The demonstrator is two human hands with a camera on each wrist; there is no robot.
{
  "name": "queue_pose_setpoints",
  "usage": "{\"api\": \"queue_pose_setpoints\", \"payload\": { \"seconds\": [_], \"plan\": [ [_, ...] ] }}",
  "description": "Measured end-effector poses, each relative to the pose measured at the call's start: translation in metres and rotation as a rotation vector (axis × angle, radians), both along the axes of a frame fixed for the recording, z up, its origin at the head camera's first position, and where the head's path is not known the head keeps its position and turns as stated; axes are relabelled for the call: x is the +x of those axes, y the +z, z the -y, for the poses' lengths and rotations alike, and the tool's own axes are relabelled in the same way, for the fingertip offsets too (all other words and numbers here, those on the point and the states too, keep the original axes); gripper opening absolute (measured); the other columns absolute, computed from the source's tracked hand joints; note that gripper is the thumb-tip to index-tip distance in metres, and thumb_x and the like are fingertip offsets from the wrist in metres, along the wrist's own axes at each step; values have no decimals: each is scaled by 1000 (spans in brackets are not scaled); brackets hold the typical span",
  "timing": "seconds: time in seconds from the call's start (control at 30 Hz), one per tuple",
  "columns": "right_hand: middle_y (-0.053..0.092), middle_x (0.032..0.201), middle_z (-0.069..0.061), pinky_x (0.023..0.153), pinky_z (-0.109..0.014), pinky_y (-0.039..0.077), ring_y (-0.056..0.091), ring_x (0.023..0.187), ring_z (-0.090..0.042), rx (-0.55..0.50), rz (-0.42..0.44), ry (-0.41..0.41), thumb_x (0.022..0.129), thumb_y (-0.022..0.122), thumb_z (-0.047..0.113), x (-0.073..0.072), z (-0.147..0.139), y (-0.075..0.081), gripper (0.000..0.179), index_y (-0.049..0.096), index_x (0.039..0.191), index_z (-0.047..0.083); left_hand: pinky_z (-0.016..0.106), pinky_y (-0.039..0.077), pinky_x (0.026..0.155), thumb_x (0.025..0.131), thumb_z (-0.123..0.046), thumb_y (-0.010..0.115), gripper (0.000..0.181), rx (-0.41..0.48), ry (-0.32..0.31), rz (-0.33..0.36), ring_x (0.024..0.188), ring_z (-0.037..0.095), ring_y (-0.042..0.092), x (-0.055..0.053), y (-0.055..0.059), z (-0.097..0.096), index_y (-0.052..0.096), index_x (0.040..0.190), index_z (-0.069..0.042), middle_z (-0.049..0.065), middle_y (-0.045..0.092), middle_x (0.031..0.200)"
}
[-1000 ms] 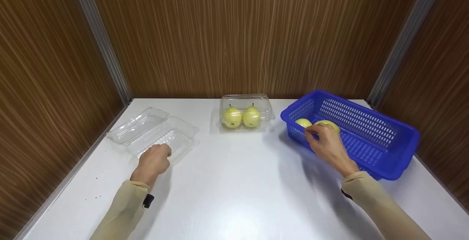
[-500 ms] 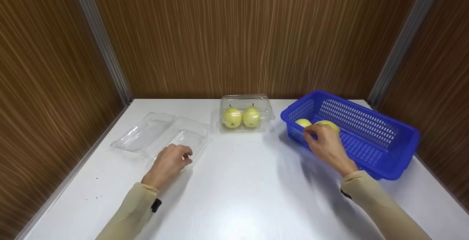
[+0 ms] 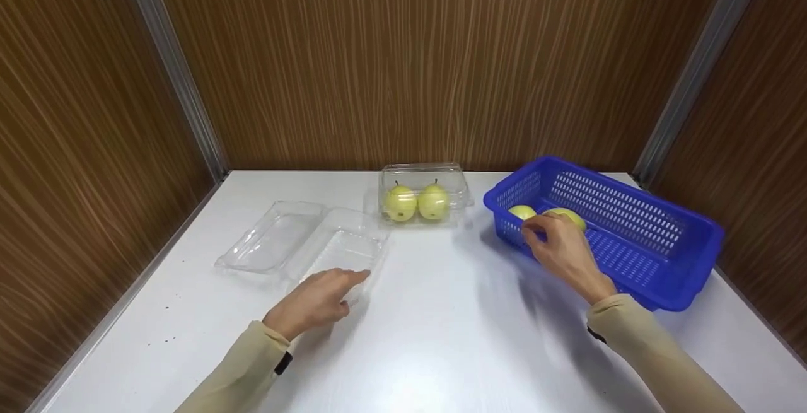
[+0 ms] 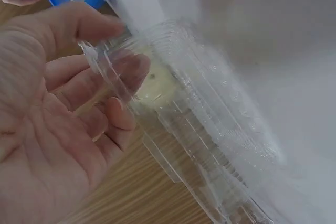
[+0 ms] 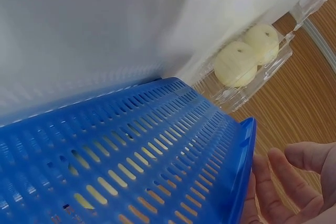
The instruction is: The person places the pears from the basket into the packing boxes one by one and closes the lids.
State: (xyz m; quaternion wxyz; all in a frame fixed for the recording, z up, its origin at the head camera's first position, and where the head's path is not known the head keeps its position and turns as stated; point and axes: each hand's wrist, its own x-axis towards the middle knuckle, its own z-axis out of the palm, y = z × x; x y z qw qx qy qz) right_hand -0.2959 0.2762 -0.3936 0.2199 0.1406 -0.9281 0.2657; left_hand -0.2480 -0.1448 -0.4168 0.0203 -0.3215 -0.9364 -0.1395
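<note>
My left hand (image 3: 318,302) holds the near wall of an open clear plastic clamshell container (image 3: 362,227), whose lid (image 3: 271,243) lies folded out to the left. In the left wrist view, fingers show through the plastic and the thumb stands on the other side. Loosely curled, my right hand (image 3: 561,255) hangs at the near rim of a blue plastic basket (image 3: 630,198); its thumb (image 5: 310,156) is apart from the rim in the right wrist view. Yellow-green pears sit inside the basket, one pear (image 3: 522,212) at the left end and another pear (image 3: 570,216) partly behind my hand.
A closed clear clamshell (image 3: 422,173) holding two pears (image 3: 416,203) stands at the back middle of the white table (image 3: 435,325). Wood-patterned panels (image 3: 403,66) enclose the back and sides. Small dark specks (image 3: 167,308) lie at the left.
My left hand has shifted right and slightly nearer, and the open clamshell has slid right and turned with it. The right hand, basket and closed clamshell stay in place.
</note>
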Motion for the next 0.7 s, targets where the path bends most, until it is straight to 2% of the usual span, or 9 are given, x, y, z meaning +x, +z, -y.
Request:
{"api": "queue_pose_setpoints", "payload": {
  "seconds": [0.1, 0.2, 0.3, 0.43, 0.63, 0.7],
  "plan": [
    [71, 99, -16, 91, -53, 50, 64, 98, -33, -4, 35, -1, 91, 63, 10, 0, -1, 1, 20, 73, 105, 0, 42, 53, 91, 78, 13, 60, 67, -37, -16, -25, 108, 28, 66, 4, 0, -3, 51, 141, -6, 13, 69, 121],
    [71, 101, -16, 91, -53, 50, 64, 98, -32, -4, 51, -3, 92, 63, 11, 0, -1, 3, 21, 73, 106, 0, 39, 55, 84, 79, 13, 62, 66, -59, -34, -67, 98, 26, 68, 8, -2, -8, 50, 141, -6, 11, 71, 112],
    [71, 98, -15, 89, -52, 51, 64, 95, -31, 13, 19, -6, 91, 63, 11, -1, 0, 4, 19, 73, 103, 0, 36, 56, 73, 79, 11, 65, 56, -75, -72, -138, 82, 25, 67, 11, -6, -15, 52, 131, -4, 10, 70, 95],
    [71, 95, -14, 85, -50, 52, 65, 91, -30, 28, -1, -6, 91, 62, 11, -3, 1, 6, 19, 74, 101, 1, 30, 51, 59, 78, 10, 66, 39, -79, -117, -205, 67, 21, 60, 12, -8, -25, 55, 112, -7, 8, 64, 77],
    [71, 97, -15, 84, -51, 52, 65, 92, -31, 30, 29, -5, 92, 61, 13, -5, -1, 12, 20, 73, 102, 1, 27, 54, 66, 84, 3, 67, 31, -96, -188, -276, 75, 19, 63, 15, -10, -43, 63, 112, -8, 6, 68, 86],
    [71, 100, -16, 85, -51, 52, 65, 95, -32, 31, 62, -3, 93, 60, 13, -6, -1, 17, 21, 73, 105, 1, 27, 54, 68, 85, -1, 68, 27, -102, -204, -307, 78, 18, 63, 17, -11, -48, 65, 111, -9, 5, 69, 90]
  ]
}}
